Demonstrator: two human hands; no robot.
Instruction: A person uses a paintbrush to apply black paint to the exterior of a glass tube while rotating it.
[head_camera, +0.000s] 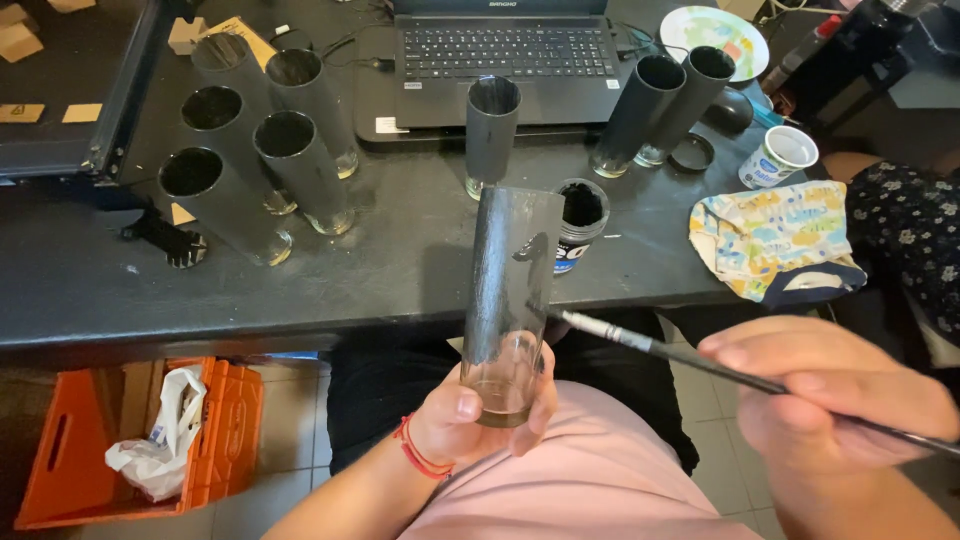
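My left hand (478, 412) grips the base of a tall clear glass (510, 290), held upright over my lap. Black paint covers its left side; the right side is still clear with one dark patch. My right hand (835, 395) holds a thin paintbrush (660, 350) whose tip touches the glass near its lower middle. An open pot of black paint (578, 222) stands on the dark table (400, 270) just behind the glass.
Several black-painted glasses stand at the table's left (290, 165), one in the middle (490, 130), two at the right (660, 105). A laptop (505, 55), a white cup (780, 157), a patterned cloth (775, 240), a paint-smeared plate (715, 35). An orange crate (135, 440) sits on the floor.
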